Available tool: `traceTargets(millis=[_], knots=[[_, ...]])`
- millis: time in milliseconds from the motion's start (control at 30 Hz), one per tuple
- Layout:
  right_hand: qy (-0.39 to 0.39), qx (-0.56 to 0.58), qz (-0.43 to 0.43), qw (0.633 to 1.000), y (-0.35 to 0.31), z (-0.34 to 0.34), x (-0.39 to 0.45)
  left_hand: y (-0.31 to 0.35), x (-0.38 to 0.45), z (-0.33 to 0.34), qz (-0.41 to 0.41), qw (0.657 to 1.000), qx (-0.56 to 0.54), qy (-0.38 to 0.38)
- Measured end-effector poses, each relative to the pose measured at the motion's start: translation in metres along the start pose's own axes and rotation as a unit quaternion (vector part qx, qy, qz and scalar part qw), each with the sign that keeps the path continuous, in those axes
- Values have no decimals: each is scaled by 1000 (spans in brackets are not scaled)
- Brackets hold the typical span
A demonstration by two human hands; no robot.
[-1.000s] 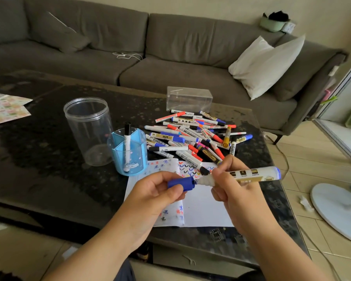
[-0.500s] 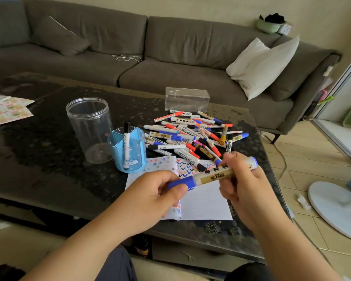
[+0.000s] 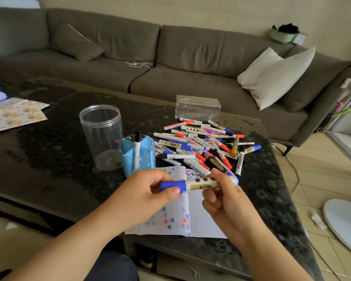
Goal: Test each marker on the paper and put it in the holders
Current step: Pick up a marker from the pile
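Above the scribbled paper (image 3: 203, 218) at the table's near edge, the left hand (image 3: 144, 197) pinches the blue cap (image 3: 173, 185) of a white marker (image 3: 203, 183) whose barrel the right hand (image 3: 229, 205) grips, level, near the blue holder (image 3: 139, 159).

Soft daylight from the right, dull glare on the dark table (image 3: 49, 159), wide-angle bending and slight blur at edges.

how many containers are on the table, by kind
Clear round jar: 1
Blue divided holder, with one black-capped marker in it: 1
Clear rectangular box: 1
Total: 3
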State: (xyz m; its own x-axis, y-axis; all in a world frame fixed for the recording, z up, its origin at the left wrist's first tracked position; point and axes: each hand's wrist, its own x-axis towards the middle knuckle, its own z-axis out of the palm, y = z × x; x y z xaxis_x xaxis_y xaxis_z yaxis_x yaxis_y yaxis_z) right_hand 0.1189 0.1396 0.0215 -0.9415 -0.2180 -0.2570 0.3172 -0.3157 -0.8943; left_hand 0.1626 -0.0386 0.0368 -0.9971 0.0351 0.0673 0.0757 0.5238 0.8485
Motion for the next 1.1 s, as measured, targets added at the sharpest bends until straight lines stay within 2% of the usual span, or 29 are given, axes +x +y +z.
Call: traceTargets(millis=[67, 100, 167, 200, 267, 333, 367, 400, 467, 600, 667, 767, 900, 1100], knots=[[26, -158, 12, 987, 4, -2, 13, -12, 1, -10, -22, 999, -3, 28], [45, -278, -18, 959, 4, -3, 18, -18, 0, -15, -25, 999, 17, 42], [56, -485, -131, 863, 4, -3, 27, -29, -2, -25, -28, 995, 70, 64], [31, -553, -188, 811, 2, 3, 30, -33, -2, -30, -28, 993, 94, 72], [-75, -634, -253, 727, 2, 24, 32, -39, -2, -36, -20, 988, 127, 88], [-148, -679, -284, 661, 11, 49, 36, -41, 0, -40, -14, 984, 149, 96], [-166, -691, -293, 640, 15, 59, 39, -41, 1, -41, -13, 983, 157, 98], [-174, -694, -299, 632, 17, 67, 43, -41, 3, -43, -14, 981, 165, 102], [-174, -676, -307, 647, 15, 77, 54, -42, 6, -50, -17, 977, 175, 122], [-68, -564, -330, 754, -11, 91, 70, -53, 14, -65, -29, 967, 191, 168], [-42, -552, -305, 775, -22, 101, 77, -61, 20, -66, -45, 960, 214, 172], [-52, -595, -255, 760, -19, 114, 93, -70, 29, -59, -49, 959, 233, 152], [-85, -631, -194, 747, -1, 121, 107, -77, 33, -50, -38, 968, 203, 145], [-105, -673, -165, 714, 15, 120, 115, -86, 32, -36, -5, 970, 177, 167]])
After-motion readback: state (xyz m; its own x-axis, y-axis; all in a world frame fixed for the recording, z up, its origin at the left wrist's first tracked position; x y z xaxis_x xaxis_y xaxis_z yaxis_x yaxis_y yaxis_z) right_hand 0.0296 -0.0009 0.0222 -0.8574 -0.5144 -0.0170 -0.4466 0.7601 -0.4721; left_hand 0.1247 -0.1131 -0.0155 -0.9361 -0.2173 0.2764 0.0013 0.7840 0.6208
